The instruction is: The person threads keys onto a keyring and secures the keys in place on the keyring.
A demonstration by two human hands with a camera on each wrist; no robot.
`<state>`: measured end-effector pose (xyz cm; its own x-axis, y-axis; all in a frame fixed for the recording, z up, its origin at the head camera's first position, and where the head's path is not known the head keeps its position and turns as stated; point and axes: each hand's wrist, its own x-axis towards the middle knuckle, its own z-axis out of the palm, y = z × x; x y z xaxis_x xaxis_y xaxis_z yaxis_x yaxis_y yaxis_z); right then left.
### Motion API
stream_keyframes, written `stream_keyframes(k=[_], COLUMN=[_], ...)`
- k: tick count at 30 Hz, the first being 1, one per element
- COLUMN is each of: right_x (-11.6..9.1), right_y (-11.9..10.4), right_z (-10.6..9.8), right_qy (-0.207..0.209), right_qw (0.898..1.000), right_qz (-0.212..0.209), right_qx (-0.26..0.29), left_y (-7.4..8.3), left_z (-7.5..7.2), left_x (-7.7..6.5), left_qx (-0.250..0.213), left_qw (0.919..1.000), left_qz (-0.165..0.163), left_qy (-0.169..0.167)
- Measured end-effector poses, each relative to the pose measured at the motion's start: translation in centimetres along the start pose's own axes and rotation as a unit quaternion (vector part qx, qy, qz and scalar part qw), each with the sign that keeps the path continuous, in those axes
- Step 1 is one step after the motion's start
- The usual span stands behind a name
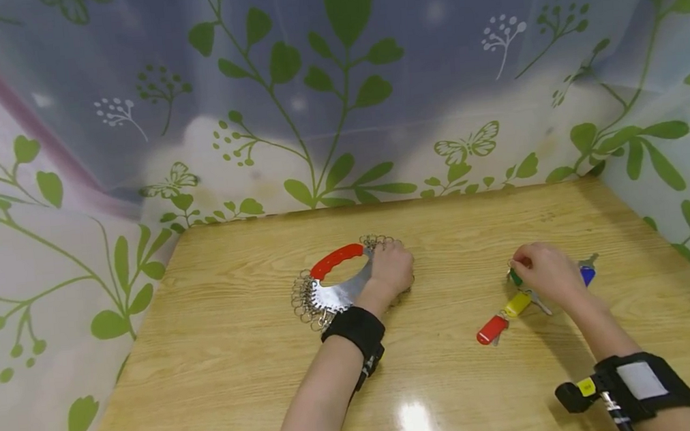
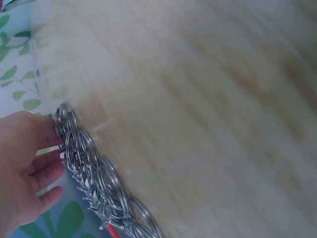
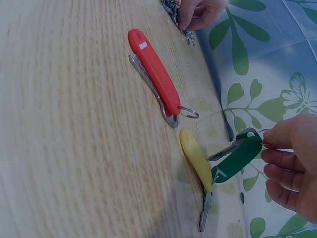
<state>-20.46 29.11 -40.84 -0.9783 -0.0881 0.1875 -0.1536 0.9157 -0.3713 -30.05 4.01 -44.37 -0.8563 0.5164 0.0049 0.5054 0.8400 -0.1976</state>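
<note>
Leafy curtain [image 1: 445, 97] edges woodgrain table [image 1: 230, 383]; left hand [image 1: 391, 267] grips ring-holder [image 1: 341, 294], right hand [image 1: 548, 274] pinches green-tagged key [image 3: 238, 159].

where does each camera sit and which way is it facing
Head: on the person's head, facing forward and down at the wooden table and leafy backdrop; left hand, right hand and forearms show.
Left wrist: on that wrist, facing the steel rings; only the left hand shows.
Right wrist: on that wrist, facing the green key tag; right hand shows, with part of the left at top.
Shared: head and right wrist both show the red key tag and yellow key tag.
</note>
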Motion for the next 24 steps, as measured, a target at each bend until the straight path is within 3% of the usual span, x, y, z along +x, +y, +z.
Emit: stream_keyframes(k=[7, 14, 19, 24], right_x=[0.0, -0.2, -0.3, -0.3], right_y=[-0.1, 0.1, 0.3, 0.3], right_z=[-0.2, -0.2, 0.0, -0.1], right_qy=[0.003, 0.009, 0.011, 0.019], right_qw=[1.000, 1.000, 1.000, 1.000], right_qz=[0.000, -0.003, -0.003, -0.007], right_qx=[0.005, -0.004, 0.001, -0.001], left_y=[0.9, 1.3, 1.5, 1.1], left_z=[-0.4, -0.6, -0.6, -0.7], left_x=[0.0, -0.1, -0.2, -0.2], left_qx=[0.092, 0.111, 0.091, 0.004], left_qw=[0.9950, 0.9933, 0.9955, 0.9995], left_qz=[0.031, 0.032, 0.022, -0.032], left_qy=[0.020, -0.001, -0.011, -0.002])
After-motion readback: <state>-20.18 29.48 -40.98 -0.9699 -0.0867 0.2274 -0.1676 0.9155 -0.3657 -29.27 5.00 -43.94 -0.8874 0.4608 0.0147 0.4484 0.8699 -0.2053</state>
